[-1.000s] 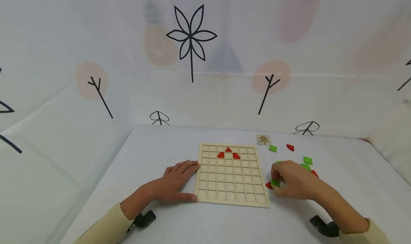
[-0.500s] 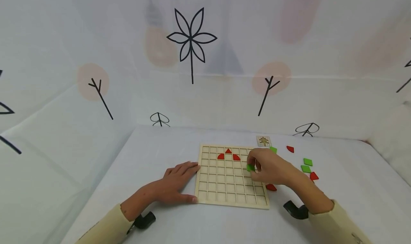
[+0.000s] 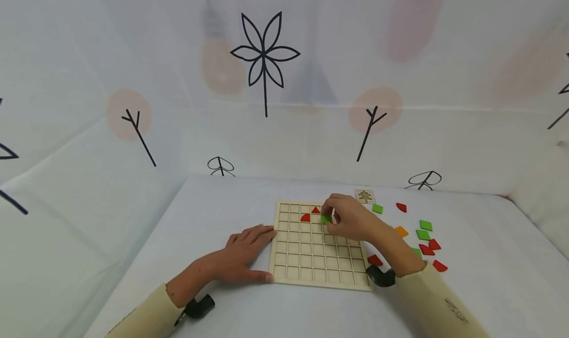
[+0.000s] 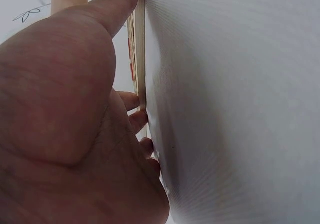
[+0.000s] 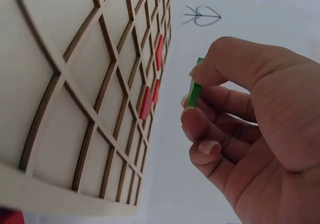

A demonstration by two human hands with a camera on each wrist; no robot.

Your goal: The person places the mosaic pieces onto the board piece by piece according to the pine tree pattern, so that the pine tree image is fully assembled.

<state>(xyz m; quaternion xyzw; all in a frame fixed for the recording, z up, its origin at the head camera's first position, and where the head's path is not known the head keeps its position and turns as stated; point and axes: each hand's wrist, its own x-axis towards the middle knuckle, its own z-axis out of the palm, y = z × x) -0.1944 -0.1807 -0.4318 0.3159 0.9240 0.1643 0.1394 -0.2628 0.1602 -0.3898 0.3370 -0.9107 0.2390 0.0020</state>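
Observation:
A light wooden grid board [image 3: 306,259] lies on the white table. Red tiles sit in its upper cells: a triangle [image 3: 315,210] and a rounded piece [image 3: 305,217] show in the head view, and a further red piece [image 5: 145,103] in the right wrist view. My right hand [image 3: 353,218] pinches a green square tile [image 3: 326,219] between thumb and fingers, above the upper part of the board. In the right wrist view the green tile is held apart from the grid. My left hand [image 3: 243,256] rests flat on the table, fingertips and thumb touching the board's left edge.
Right of the board lie several loose tiles: green squares [image 3: 423,234], red rounded pieces [image 3: 426,249] and an orange piece [image 3: 401,231] partly behind my right arm. A small card with a tree pattern [image 3: 365,196] lies behind the board. A patterned white cloth [image 3: 306,140] stands at the back.
My right hand has carried the green square tile from the loose tiles leftward and up over the board's upper rows. My left hand stays at the board's edge.

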